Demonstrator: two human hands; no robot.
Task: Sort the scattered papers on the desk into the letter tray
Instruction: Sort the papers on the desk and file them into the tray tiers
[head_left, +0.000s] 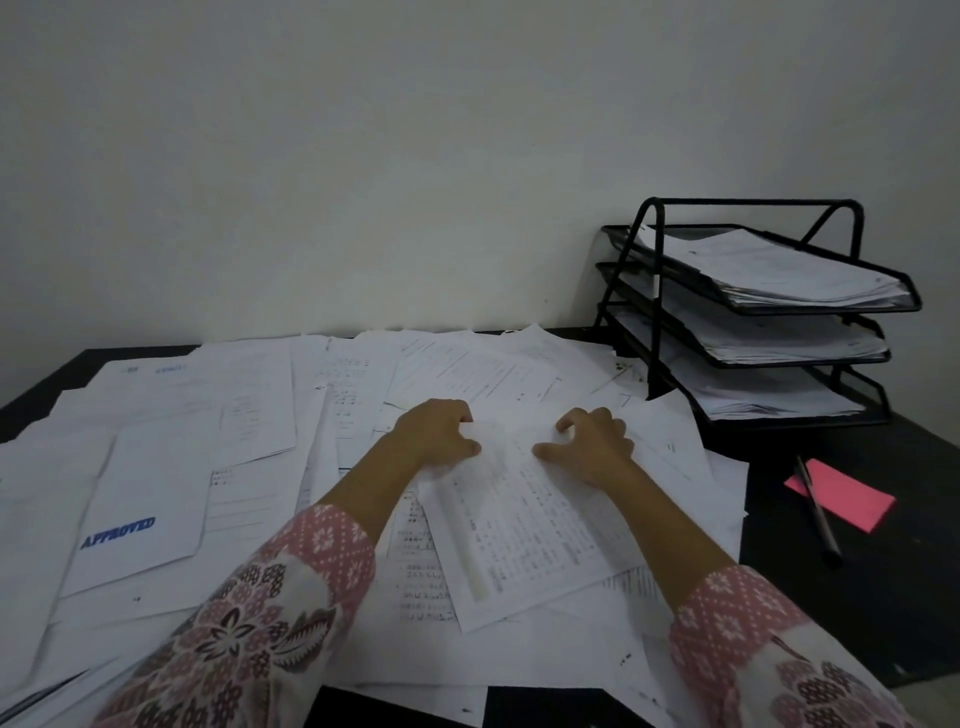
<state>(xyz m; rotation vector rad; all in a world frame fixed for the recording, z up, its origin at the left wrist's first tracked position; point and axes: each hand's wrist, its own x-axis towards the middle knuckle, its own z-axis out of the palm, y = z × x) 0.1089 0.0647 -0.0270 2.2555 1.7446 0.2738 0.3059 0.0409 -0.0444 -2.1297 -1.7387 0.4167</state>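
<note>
the printed sheet (519, 535) lies on top of the scattered papers (249, 405) in the middle of the desk (883, 597), its long axis running away from me toward the wall, a little skewed, with the far short edge under my hands. my left hand (436, 431) curls on the far left corner and seems to pinch it – to peel this one sheet off the pile, i judge – while my right hand (592, 447) rests on it with bent fingers, and whether it grips i cannot tell. the letter tray (753, 202) stands well apart at the back right.
</note>
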